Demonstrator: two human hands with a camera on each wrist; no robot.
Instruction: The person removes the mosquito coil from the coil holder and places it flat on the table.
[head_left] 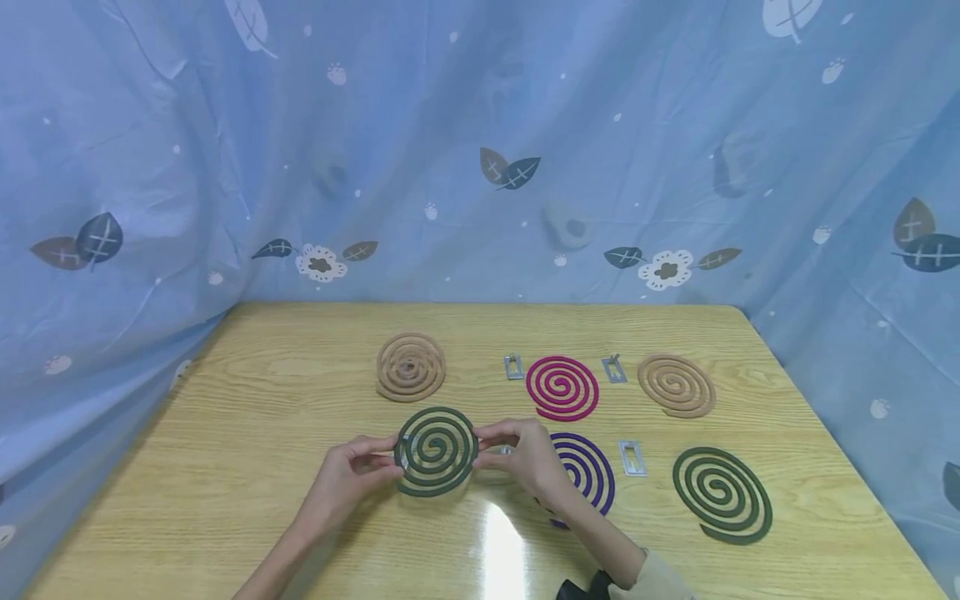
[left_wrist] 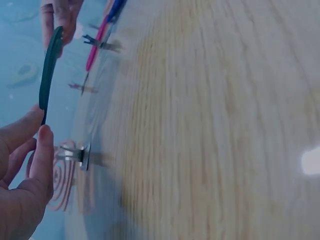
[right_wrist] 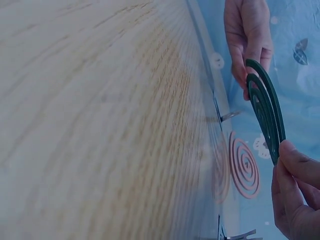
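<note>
A dark green mosquito coil (head_left: 437, 451) is held up over the table by its two side edges. My left hand (head_left: 352, 477) pinches its left rim between thumb and fingers; my right hand (head_left: 525, 460) pinches the opposite rim. The wrist views show the coil edge-on, as a thin, slightly bowed green disc (left_wrist: 48, 75), clear of the tabletop. Below it in the left wrist view stands a small metal coil stand (left_wrist: 75, 154) with raised prongs. My right forearm partly covers a purple coil (head_left: 600, 475) lying on the table.
Behind lies a tan coil (head_left: 392, 387) with metal at its centre. Rightward are a magenta coil (head_left: 562, 388), another tan coil (head_left: 677, 385) and a second green coil (head_left: 722, 495). Metal stands (head_left: 632, 458) lie among them. A blue patterned curtain (head_left: 420, 150) surrounds the wooden table (head_left: 225, 467).
</note>
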